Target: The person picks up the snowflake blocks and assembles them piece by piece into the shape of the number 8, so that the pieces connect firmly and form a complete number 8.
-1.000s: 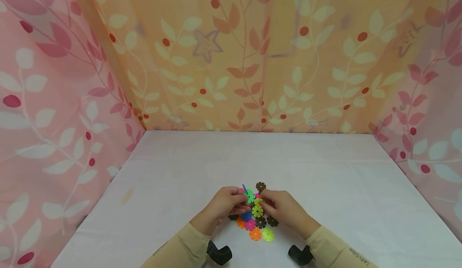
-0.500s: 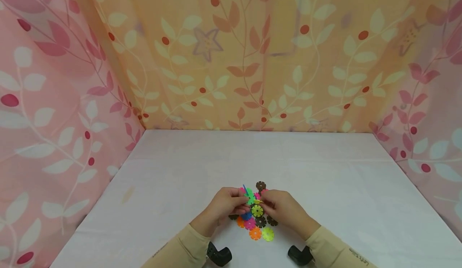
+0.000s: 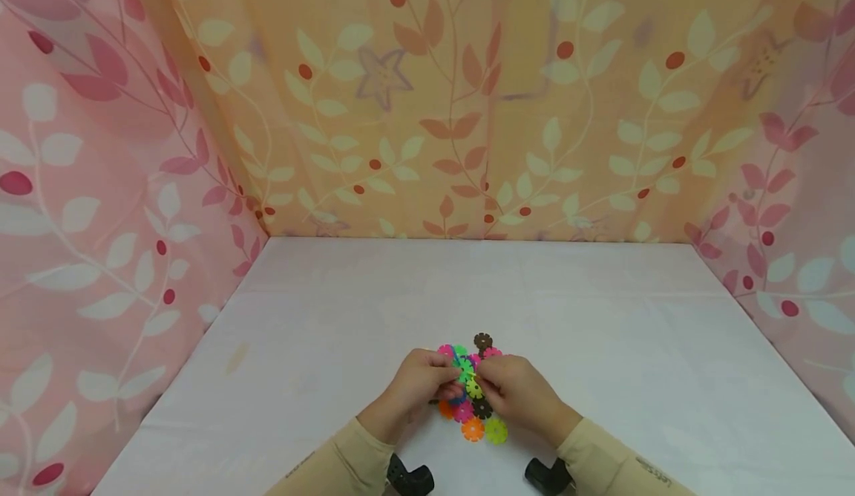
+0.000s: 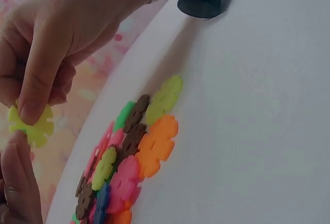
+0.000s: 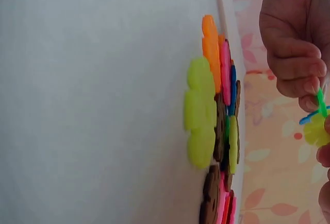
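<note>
Dim, diffuse light; soft shadow across tabletop.

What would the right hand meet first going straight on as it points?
Probably the green disc in the left hand, just ahead of the yellow disc the right hand pinches; depth is unclear, so they may already touch.

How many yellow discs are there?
3 in view: a yellow disc pinched by the right hand, a second disc on the pile, a third disc at the pile's near right edge. More may be hidden beneath.
</note>
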Motion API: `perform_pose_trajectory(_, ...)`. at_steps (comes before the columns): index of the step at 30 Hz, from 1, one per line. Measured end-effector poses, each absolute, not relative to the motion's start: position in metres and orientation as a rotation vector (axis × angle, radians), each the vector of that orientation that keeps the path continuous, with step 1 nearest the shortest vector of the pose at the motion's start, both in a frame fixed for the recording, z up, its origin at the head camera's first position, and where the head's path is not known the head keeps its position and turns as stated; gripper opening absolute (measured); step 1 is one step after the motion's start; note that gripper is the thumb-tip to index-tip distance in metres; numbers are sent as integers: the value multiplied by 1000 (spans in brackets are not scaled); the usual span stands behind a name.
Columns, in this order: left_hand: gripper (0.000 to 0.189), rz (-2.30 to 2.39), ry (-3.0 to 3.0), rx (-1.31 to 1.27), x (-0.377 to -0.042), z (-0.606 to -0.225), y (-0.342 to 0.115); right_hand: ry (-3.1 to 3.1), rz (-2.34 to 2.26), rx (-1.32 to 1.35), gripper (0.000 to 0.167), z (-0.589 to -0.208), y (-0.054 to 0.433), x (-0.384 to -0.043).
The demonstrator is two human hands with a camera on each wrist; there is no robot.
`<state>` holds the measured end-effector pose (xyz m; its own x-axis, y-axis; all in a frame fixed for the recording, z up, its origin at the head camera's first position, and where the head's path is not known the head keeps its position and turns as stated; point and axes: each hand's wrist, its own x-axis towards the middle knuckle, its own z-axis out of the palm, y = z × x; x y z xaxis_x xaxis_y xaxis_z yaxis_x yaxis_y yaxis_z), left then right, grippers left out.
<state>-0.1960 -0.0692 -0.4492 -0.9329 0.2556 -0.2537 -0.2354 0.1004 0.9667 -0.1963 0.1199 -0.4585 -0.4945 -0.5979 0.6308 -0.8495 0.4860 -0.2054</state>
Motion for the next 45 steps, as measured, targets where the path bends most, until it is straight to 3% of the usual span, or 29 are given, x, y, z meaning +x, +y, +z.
perform_pose_trajectory(8,20,1919,1992,60,-197,-446,-72,-2289,730,1144,28,-457,123,-200)
perform_pose_trajectory(15,35,2027,1956,94,-204,-445,-78,-2319,763,1135,27,-453,122,-199)
perform_pose_trajectory(23,41,2053,1977,80,-206,-448,-77,-2322,876,1187,15,-457,127,-205)
perform_pose_trajectory(32,41,2024,1978,60,-204,-445,-81,-2852,1073,678,2,-451,143,-244)
perform_pose_trajectory(39,36,1926,2016,94,-201,-445,-78,-3103,907,567,21,-452,130,-267)
perform_pose_trajectory(45,35,1888,2003,131,-198,-446,-77,-3187,820,537,18,-453,125,-277)
